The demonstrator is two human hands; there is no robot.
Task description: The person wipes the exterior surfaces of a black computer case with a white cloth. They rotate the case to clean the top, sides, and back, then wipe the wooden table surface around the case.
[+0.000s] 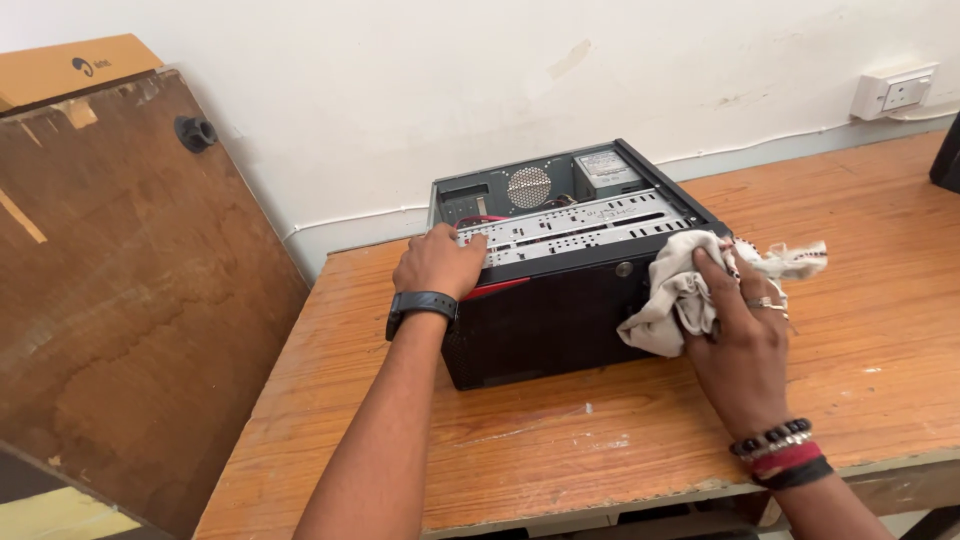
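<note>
Right hand [745, 335]: we press a crumpled off-white cloth [690, 290] against the near right corner of the case [560, 310], right of centre in the frame. Our fingers lie spread over the cloth, holding it to the case; one end of the cloth trails loose toward the right. A ring sits on one finger, and beaded and red bands circle the wrist [785, 455] at lower right.

Left hand [437, 262]: we rest it on the case's top left edge, fingers curled over the rim, gripping the case itself and nothing else. A black watch [422, 304] sits on this wrist.

Case: a black computer case, lying at the centre of the frame, its open side facing up. We see a grey metal drive frame [575, 228] across the opening, a round fan grille [529, 186] at the back, and a grey power supply [607, 171] beside it at the back right corner. A red strip shows along the front left edge under our left hand.

Table [600, 440]: worn wooden top with pale scuffs, carrying the case; it fills the lower and right parts of the frame.

Surroundings: a white wall behind; a white socket [893, 92] at upper right; a large brown board [130, 290] leaning at left, with a yellow box [70, 66] at upper left behind it.
</note>
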